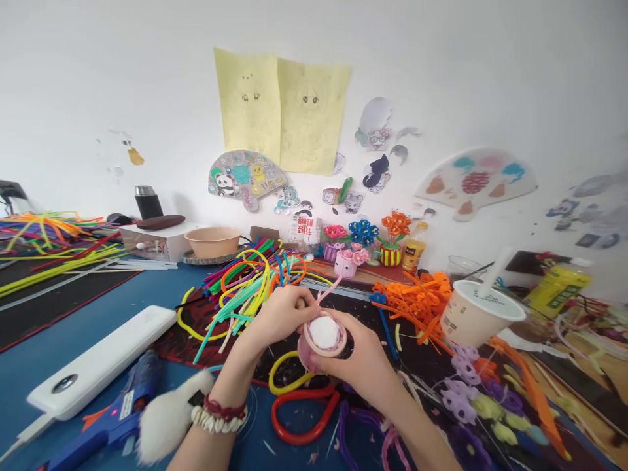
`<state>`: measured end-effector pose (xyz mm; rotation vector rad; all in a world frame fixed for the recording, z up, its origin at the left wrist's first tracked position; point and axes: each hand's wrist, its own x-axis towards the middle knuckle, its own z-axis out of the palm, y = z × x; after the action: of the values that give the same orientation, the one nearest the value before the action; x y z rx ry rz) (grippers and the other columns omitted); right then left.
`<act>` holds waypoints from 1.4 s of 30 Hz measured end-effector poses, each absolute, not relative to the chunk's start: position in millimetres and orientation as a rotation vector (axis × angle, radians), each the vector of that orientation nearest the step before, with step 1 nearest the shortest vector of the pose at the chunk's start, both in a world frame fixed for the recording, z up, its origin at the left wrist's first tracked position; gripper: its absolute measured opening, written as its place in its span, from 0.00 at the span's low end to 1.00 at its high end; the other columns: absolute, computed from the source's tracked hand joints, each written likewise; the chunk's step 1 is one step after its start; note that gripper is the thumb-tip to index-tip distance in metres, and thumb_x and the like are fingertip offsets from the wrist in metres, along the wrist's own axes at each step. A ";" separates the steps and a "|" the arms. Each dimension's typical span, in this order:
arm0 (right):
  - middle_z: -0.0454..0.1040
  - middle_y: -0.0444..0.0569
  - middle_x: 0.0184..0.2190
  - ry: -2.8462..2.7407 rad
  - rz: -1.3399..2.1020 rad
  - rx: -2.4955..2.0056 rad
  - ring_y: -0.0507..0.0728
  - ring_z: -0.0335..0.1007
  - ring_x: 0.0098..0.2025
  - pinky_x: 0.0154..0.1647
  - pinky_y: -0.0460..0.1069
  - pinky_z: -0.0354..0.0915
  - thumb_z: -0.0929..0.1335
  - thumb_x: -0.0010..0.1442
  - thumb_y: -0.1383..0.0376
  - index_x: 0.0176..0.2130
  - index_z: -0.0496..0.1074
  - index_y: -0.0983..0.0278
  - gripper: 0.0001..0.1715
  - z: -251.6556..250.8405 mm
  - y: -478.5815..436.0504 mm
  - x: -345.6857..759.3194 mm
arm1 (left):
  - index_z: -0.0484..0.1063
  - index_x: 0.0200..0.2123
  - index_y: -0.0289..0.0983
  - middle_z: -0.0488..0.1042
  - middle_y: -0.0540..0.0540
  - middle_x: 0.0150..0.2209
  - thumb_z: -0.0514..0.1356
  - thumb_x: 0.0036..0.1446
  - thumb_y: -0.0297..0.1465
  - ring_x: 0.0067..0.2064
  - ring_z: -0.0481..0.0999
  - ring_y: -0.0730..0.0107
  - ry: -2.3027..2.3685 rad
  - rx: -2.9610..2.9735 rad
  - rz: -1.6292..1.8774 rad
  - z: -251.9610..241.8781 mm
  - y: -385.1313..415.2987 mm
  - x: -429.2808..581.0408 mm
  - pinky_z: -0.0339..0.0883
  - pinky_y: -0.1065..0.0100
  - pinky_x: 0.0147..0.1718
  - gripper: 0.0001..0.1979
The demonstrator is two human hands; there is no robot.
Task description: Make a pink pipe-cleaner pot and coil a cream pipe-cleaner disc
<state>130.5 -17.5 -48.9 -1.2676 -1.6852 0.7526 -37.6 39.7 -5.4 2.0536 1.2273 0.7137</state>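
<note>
At the far left a white power bank (pixel 103 366) lies slantwise on the blue table (pixel 44 353), with a blue glue gun (pixel 115 415) just in front of it and a white fur tuft (pixel 164 425) beside the gun's nose. Next comes the left hand (pixel 277 317), a shell bracelet (pixel 218 420) on its wrist. Its fingers are closed in a pinch on the lower end of a pink pipe cleaner (pixel 328 292). That stem's long axis runs from the pinch up and to the right, away from the person, and its near end sits right at the far rim of the pink cup (pixel 321 353). The cup is in the middle of the view, lifted off the table. Its mouth is tipped towards the camera, so its white filling (pixel 324 331) shows. It lies immediately to the right of the left fingertips, touching or nearly so. The right hand (pixel 366 366) is wrapped round the cup from the right and underneath, gripping it closed, so this hand carries the cup while the left is nearer to the stem. Below the hands a yellow loop (pixel 282 383) and a red loop (pixel 307 425) lie on the mat. Further right are a heap of orange pipe cleaners (pixel 417 294) and a paper cup (pixel 471 320) with a straw, well apart from both hands.
</note>
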 end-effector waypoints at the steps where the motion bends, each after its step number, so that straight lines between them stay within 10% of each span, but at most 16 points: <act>1: 0.77 0.52 0.51 -1.677 0.769 -1.266 0.64 0.73 0.52 0.54 0.57 0.65 0.76 0.41 0.67 0.53 0.72 0.63 0.37 -49.3 -17.4 130.8 | 0.74 0.28 0.35 0.70 0.53 0.15 0.59 0.56 0.39 0.19 0.67 0.74 1.230 2.053 0.718 -5.5 40.0 -37.8 0.55 0.74 0.20 0.13; 42: 0.78 0.51 0.49 -1.674 0.703 -1.310 0.64 0.75 0.50 0.51 0.57 0.69 0.74 0.42 0.71 0.53 0.70 0.61 0.37 -48.3 -18.5 131.1 | 0.75 0.27 0.35 0.70 0.51 0.15 0.58 0.54 0.44 0.20 0.67 0.71 1.273 2.046 0.716 -3.1 38.0 -38.5 0.55 0.71 0.22 0.18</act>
<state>131.1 -18.5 -48.3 -1.3097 -1.6743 0.7028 -38.5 38.0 -3.1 2.0463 1.2731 0.7160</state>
